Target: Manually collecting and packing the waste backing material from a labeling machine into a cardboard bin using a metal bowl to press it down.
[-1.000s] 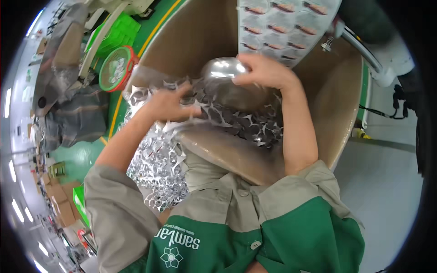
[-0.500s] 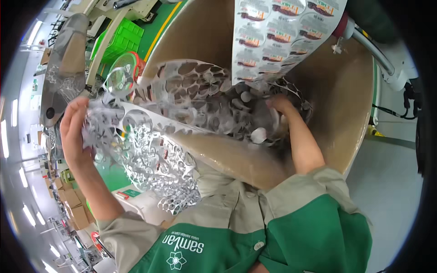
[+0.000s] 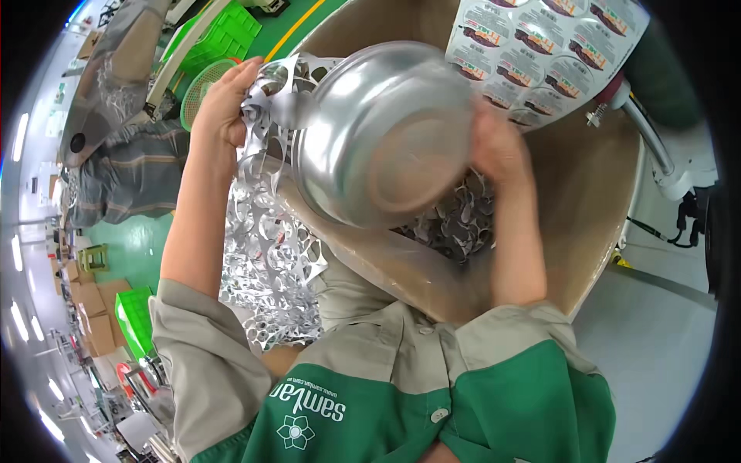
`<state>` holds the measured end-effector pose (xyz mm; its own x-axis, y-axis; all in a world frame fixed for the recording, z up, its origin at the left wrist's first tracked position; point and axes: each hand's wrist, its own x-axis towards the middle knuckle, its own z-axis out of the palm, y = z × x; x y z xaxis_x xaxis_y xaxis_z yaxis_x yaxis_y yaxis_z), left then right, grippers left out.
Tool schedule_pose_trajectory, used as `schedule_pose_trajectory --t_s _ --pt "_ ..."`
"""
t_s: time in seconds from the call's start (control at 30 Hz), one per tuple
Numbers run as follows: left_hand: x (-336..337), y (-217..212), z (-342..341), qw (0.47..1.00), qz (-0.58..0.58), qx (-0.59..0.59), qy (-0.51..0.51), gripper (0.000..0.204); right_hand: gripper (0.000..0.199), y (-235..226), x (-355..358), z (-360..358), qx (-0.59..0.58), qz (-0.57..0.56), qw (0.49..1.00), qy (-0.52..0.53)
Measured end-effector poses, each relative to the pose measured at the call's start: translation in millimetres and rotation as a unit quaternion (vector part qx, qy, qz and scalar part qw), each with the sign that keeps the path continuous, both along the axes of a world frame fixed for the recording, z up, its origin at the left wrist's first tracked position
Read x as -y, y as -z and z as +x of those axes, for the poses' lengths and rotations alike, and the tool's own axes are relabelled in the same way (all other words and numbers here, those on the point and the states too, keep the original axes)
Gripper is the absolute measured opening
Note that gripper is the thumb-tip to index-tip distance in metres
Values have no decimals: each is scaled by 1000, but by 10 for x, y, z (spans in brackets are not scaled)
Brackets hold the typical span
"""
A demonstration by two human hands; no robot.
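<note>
A shiny metal basin (image 3: pixel 363 131) is tipped over the brown bin (image 3: pixel 575 208), its round base turned toward me. My right hand (image 3: pixel 500 147), blurred by motion, grips the basin's right side. On the other side, my left hand (image 3: pixel 228 104) is closed on a web of silvery foil scrap (image 3: pixel 270 224) punched full of round holes. That web hangs down over the bin's near left edge in a crumpled heap. More foil scrap lies inside the bin, partly hidden below the basin. A loose round foil disc (image 3: pixel 294 109) shows by the basin's left rim.
A printed sheet of round lids (image 3: pixel 540 54) hangs over the bin at upper right, beside a metal machine arm (image 3: pixel 652 139). Green crate (image 3: pixel 212 42) and red-rimmed basket (image 3: pixel 202 89) stand at upper left. A person's grey-clad part (image 3: pixel 127 174) shows at left.
My right hand has come up out of the bin with the metal basin, now raised and tipped. My left hand has moved up and to the right, still holding the foil web.
</note>
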<state>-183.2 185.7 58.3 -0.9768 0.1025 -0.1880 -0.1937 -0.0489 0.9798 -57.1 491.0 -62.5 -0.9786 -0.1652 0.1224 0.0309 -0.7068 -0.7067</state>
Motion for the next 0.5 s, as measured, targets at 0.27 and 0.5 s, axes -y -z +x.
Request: schedule_pose_trajectory --t_s 0.27,0.5 --pt "444 -314 200 979 -139 -149 31 26 64 2082 67 747 229 738 634 -37" --pt "58 646 424 767 -562 -217 222 35 28 464 -20 8 86 471 850 -222"
